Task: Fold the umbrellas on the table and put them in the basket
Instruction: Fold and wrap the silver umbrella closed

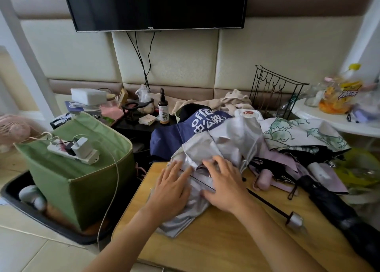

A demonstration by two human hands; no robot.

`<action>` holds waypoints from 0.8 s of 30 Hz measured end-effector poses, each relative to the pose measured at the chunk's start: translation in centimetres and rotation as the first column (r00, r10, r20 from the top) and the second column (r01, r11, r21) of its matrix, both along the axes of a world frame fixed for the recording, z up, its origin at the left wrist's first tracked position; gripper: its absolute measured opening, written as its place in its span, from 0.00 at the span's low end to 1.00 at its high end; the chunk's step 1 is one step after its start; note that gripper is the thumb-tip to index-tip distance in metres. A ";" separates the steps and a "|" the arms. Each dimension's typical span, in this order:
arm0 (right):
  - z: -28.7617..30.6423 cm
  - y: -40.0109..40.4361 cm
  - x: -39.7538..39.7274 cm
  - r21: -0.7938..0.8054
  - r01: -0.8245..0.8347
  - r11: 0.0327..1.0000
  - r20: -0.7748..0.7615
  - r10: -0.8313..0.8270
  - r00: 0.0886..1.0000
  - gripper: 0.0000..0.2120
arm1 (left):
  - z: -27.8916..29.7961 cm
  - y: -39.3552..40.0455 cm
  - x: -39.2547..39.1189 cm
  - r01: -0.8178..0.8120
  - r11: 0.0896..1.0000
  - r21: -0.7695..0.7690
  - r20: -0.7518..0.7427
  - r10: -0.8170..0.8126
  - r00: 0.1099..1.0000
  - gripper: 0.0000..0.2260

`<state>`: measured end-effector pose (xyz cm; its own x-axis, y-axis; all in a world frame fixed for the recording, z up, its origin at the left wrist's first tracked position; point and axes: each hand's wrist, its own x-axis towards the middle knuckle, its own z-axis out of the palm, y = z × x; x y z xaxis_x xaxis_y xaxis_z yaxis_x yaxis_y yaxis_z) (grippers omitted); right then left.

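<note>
Umbrellas (257,140) lie heaped on the wooden worktop (216,241), green basket (82,169) to its left.
Left hand (171,184) and right hand (223,180) press flat, fingers spread, on the silver umbrella (216,148) at the heap's near edge.

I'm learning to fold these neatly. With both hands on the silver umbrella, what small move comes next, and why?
Probably gather the loose silver canopy in toward its dark shaft. Left hand and right hand lie flat on crumpled cloth that is spread wide, not wrapped.
</note>
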<state>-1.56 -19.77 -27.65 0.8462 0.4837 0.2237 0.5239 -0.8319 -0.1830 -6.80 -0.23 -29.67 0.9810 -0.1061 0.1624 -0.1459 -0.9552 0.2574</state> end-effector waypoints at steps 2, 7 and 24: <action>-0.1 -0.1 0.4 -0.040 0.059 0.997 0.047 -0.057 0.997 0.39 | 0.5 -0.6 -0.7 -0.062 0.998 0.025 0.045 0.061 0.997 0.33; 0.4 0.4 1.1 0.008 0.128 0.992 0.076 -0.128 0.989 0.36 | -0.4 -0.7 -1.3 0.035 0.995 0.095 0.059 -0.041 0.997 0.24; 3.6 -6.3 1.8 0.015 0.478 0.878 -0.217 -0.464 0.859 0.19 | -0.8 -2.4 0.9 0.041 0.999 0.010 -0.061 -0.040 0.997 0.33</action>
